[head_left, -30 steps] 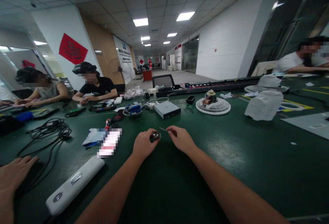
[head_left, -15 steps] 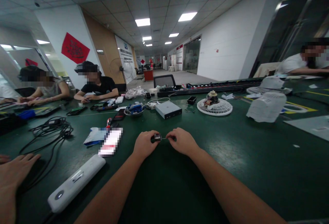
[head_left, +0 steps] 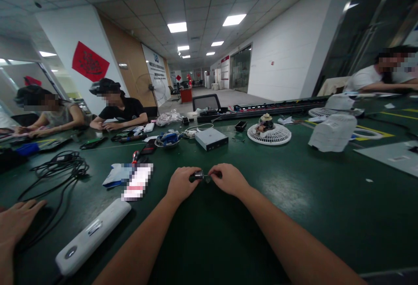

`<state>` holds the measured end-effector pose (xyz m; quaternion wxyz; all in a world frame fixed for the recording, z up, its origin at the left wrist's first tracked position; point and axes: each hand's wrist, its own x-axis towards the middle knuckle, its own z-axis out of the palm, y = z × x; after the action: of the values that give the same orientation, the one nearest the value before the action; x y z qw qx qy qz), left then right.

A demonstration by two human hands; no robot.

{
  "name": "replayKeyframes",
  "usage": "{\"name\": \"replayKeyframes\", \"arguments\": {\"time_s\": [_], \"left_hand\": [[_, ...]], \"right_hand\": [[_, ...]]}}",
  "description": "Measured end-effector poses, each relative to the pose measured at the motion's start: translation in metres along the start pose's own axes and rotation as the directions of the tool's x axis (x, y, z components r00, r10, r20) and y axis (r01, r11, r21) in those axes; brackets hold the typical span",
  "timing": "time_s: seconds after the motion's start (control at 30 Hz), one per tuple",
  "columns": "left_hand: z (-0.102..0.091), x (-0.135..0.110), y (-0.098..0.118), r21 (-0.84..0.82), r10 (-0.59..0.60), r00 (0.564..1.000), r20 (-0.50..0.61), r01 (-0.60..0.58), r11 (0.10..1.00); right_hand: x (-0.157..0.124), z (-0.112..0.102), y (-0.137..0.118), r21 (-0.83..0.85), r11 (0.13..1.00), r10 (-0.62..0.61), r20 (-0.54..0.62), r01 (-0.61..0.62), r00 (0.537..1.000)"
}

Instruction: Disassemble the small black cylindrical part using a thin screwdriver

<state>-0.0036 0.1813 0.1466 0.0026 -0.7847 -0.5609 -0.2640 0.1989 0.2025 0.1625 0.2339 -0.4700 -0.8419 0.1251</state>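
My left hand point(head_left: 180, 185) is closed around a small metal cylinder with a thin shaft point(head_left: 198, 175), which looks like a small motor. The shaft points right, towards my right hand point(head_left: 228, 178). Thumb and fingertips of that hand are pinched together at the shaft's tip; whether anything tiny sits between them is hidden. Both hands are just above the dark green table point(head_left: 209, 232). Below the shaft a small pale spot shows, too faint to name. Beyond the hands lies a grey optical disc drive point(head_left: 211, 139).
A white fan grille with its motor point(head_left: 269, 132) stands right of the drive. At left are a white power strip point(head_left: 93, 237), a phone point(head_left: 137, 181), a coiled black cable point(head_left: 62, 167) and another person's hand point(head_left: 19, 222). Several people sit around the table.
The whole view has turned slightly to the right. My hands keep nearly the same hold, with the small motor's shaft still between them. The pale spot below the shaft now shows.
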Motion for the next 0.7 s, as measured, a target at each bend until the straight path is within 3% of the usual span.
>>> {"name": "replayKeyframes", "arguments": {"time_s": [0.13, 0.23, 0.53, 0.7], "left_hand": [[0.002, 0.001, -0.001, 0.025, -0.055, 0.998, -0.044, 0.056, 0.998], [0.003, 0.001, -0.004, 0.015, -0.098, 0.994, -0.055, 0.099, 0.995], [0.006, 0.001, -0.010, -0.026, -0.192, 0.981, -0.011, 0.192, 0.981], [0.005, 0.001, -0.006, -0.016, -0.131, 0.991, 0.007, 0.131, 0.991]], "right_hand": [[0.002, 0.002, -0.001, -0.034, 0.987, 0.157, -0.060, -0.159, 0.986], [0.004, 0.004, 0.000, -0.031, 0.976, 0.213, -0.032, -0.214, 0.977], [0.004, 0.014, -0.003, 0.013, 0.984, 0.173, 0.139, -0.176, 0.975], [0.002, 0.013, -0.001, 0.061, 0.989, 0.126, 0.085, -0.132, 0.988]]}}
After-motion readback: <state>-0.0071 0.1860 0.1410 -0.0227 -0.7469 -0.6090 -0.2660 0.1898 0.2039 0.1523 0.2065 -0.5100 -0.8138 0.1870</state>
